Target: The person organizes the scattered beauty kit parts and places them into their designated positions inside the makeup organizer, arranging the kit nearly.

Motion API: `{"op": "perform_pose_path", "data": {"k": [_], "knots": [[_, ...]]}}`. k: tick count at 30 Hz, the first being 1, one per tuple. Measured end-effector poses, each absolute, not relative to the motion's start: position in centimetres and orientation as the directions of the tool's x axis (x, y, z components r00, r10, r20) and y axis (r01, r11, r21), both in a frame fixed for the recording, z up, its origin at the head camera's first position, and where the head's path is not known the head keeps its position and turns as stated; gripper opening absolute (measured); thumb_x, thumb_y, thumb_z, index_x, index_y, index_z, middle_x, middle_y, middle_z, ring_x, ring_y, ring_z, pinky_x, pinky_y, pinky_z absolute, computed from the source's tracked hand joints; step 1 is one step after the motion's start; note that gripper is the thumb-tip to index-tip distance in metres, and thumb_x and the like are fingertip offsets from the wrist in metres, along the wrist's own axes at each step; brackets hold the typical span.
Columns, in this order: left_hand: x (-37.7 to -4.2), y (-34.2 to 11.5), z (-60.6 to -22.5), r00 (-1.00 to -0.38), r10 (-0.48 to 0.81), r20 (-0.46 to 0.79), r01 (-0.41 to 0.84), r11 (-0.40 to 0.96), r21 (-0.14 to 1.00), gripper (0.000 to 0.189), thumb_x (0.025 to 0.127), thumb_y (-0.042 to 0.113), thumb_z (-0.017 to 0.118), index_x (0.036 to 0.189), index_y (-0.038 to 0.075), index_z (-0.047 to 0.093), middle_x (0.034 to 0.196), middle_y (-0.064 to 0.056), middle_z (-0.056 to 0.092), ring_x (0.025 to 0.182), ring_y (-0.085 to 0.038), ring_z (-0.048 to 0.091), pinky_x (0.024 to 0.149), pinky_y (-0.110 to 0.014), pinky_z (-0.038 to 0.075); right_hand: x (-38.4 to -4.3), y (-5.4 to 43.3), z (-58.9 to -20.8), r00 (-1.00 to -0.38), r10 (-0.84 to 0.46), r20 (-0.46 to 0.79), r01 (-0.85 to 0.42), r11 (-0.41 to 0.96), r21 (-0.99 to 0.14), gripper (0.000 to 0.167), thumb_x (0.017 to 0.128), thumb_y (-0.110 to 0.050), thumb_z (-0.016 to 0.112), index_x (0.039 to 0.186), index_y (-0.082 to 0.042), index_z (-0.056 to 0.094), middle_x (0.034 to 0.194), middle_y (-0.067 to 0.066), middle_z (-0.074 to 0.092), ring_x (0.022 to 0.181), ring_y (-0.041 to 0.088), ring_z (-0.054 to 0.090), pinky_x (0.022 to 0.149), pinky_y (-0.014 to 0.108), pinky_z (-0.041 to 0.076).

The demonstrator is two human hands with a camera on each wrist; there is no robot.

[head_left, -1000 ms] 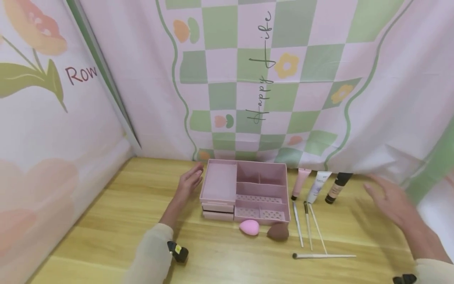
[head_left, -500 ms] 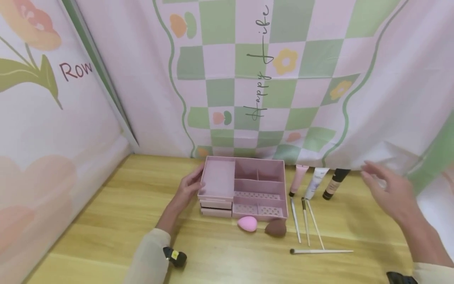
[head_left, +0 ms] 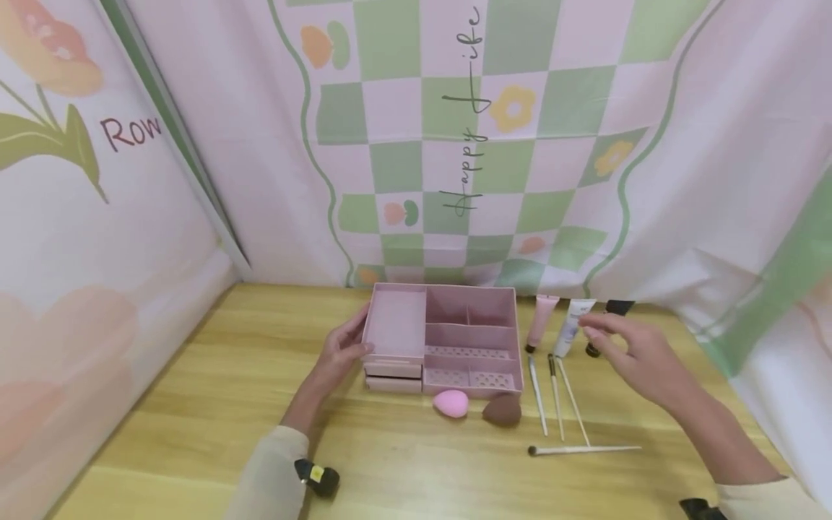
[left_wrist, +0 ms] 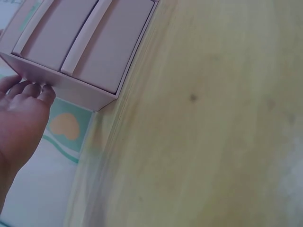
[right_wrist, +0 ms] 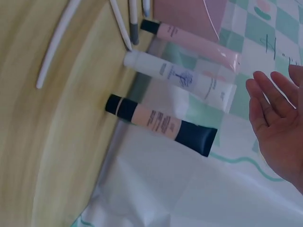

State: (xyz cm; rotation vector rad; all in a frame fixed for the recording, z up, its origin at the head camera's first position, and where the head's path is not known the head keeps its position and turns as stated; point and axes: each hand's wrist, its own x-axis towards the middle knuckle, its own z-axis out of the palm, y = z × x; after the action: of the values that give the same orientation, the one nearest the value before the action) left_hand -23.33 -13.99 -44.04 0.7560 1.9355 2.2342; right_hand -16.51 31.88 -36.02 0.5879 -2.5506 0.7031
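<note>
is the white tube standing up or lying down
Standing: the white tube rises from its cap on the table, its body in front of the curtain.

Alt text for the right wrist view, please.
An empty right hand, palm showing, is near a pink tube, a white tube and a black-and-beige tube. Brush handles lie on the wooden table, with a pink organizer partly visible at top.

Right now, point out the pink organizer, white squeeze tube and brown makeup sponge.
Pink organizer [head_left: 396, 322]: head view, flat top panel.
White squeeze tube [right_wrist: 182, 79]: right wrist view, printed body.
Brown makeup sponge [head_left: 503, 411]: head view, rounded middle.
</note>
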Motion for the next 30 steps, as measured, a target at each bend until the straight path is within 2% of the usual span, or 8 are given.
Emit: {"op": "perform_pose_path", "data": {"k": [4,6,8,12,15,18,24,30], "knots": [[-23.1,-14.1,-44.0,-0.87,0.376,0.32,0.265,-0.19,0.945,0.077,0.089,-0.007,0.051,0.157,-0.011,0.014,0.169,-0.027,0.009,0.158,-0.042,0.009,0.121,-0.019,0.03,-16.4,30.9,-36.7,-0.799,-0.338,0.497,-0.537,0.773,-0.339,0.023,0.094,-0.006,0.067,0.116,-0.003,0.073,0.104,0.014,0.079,0.081,-0.007,0.064,0.066,0.015,0.054],[-23.1,-14.1,-44.1,-0.868,0.377,0.323,0.26,-0.209,0.943,0.077,0.089,-0.008,0.05,0.157,-0.011,0.014,0.169,-0.027,0.009,0.158,-0.042,0.008,0.119,-0.016,0.031,-16.2,30.8,-37.2,-0.807,-0.343,0.481,-0.531,0.778,-0.335,0.022,0.091,-0.006,0.07,0.113,-0.004,0.075,0.101,0.011,0.079,0.08,-0.006,0.064,0.064,0.018,0.056],[-23.1,-14.0,-44.3,-0.869,0.379,0.319,0.245,-0.233,0.941,0.077,0.089,-0.01,0.049,0.157,-0.011,0.013,0.169,-0.027,0.007,0.158,-0.042,0.007,0.119,-0.015,0.032,-16.0,30.8,-37.6,-0.824,-0.34,0.453,-0.516,0.782,-0.35,0.021,0.09,-0.005,0.071,0.11,-0.004,0.075,0.098,0.009,0.08,0.078,0.002,0.068,0.063,0.021,0.059],[-23.1,-13.9,-44.6,-0.874,0.376,0.309,0.216,-0.269,0.938,0.077,0.088,-0.013,0.046,0.156,-0.013,0.01,0.169,-0.028,0.004,0.158,-0.043,0.003,0.117,-0.013,0.033,-15.6,30.9,-38.3,-0.877,-0.314,0.364,-0.45,0.802,-0.393,0.019,0.089,-0.006,0.072,0.108,-0.003,0.075,0.099,0.012,0.079,0.083,0.024,0.074,0.069,0.034,0.066],[-23.2,-13.7,-44.6,-0.878,0.371,0.303,0.206,-0.277,0.939,0.078,0.087,-0.013,0.045,0.157,-0.013,0.01,0.169,-0.028,0.004,0.158,-0.042,0.003,0.118,-0.013,0.033,-15.4,31.1,-38.8,-0.907,-0.294,0.302,-0.402,0.818,-0.412,0.019,0.089,-0.007,0.072,0.107,-0.002,0.075,0.098,0.011,0.079,0.084,0.027,0.074,0.074,0.041,0.066],[-23.2,-13.7,-44.5,-0.88,0.369,0.299,0.203,-0.276,0.939,0.078,0.087,-0.013,0.045,0.157,-0.011,0.01,0.169,-0.027,0.004,0.159,-0.041,0.003,0.12,-0.016,0.03,-15.3,31.2,-39.4,-0.926,-0.287,0.246,-0.368,0.832,-0.416,0.02,0.088,-0.007,0.073,0.106,0.001,0.074,0.094,0.01,0.079,0.08,0.02,0.072,0.073,0.039,0.066],[-23.1,-13.6,-44.3,-0.883,0.366,0.293,0.195,-0.28,0.94,0.079,0.087,-0.012,0.046,0.158,-0.01,0.011,0.17,-0.025,0.006,0.159,-0.039,0.005,0.124,-0.024,0.024,-15.0,31.5,-40.5,-0.945,-0.287,0.158,-0.328,0.831,-0.45,0.023,0.085,-0.004,0.073,0.106,0.008,0.072,0.09,0.013,0.077,0.071,0.007,0.066,0.061,0.018,0.059],[-23.1,-13.7,-44.3,-0.885,0.367,0.287,0.186,-0.287,0.94,0.079,0.086,-0.012,0.046,0.157,-0.011,0.011,0.17,-0.025,0.006,0.159,-0.039,0.004,0.125,-0.027,0.023,-14.9,31.6,-41.1,-0.955,-0.278,0.105,-0.295,0.846,-0.443,0.023,0.085,-0.004,0.072,0.104,0.007,0.072,0.087,0.011,0.076,0.073,0.01,0.066,0.062,0.018,0.058]]}}
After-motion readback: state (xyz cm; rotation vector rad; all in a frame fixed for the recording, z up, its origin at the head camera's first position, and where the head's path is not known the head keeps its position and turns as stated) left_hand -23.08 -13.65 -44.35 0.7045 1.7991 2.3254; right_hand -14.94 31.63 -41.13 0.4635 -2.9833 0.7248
